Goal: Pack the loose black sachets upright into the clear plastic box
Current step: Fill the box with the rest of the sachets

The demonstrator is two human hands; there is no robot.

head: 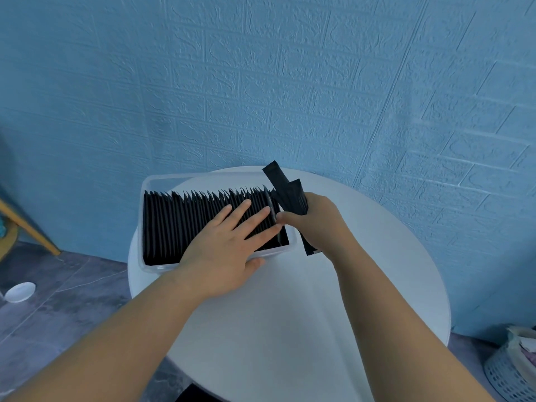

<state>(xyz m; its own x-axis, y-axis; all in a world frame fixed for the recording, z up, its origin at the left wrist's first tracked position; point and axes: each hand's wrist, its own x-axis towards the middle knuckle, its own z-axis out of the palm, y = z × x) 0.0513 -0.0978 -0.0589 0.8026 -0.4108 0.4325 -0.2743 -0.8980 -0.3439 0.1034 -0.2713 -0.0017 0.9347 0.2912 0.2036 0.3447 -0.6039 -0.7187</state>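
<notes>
Sachets (pixel 185 224) upright in clear box (pixel 146 184), left hand (pixel 229 245) flat on them, right hand (pixel 316 219) gripping loose sachets (pixel 290 195)

one clear box (pixel 162 177), one table (pixel 290 320), left hand (pixel 229 250), right hand (pixel 317 217), at least two loose sachets (pixel 291 195).

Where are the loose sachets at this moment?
Head view: the right hand grips the loose sachets at the right end of the clear plastic box, above the white table.

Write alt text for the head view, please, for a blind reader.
A person's left hand presses flat on upright black sachets in a clear plastic box, while the right hand grips a few loose black sachets at its right end, on a round white table.
</notes>
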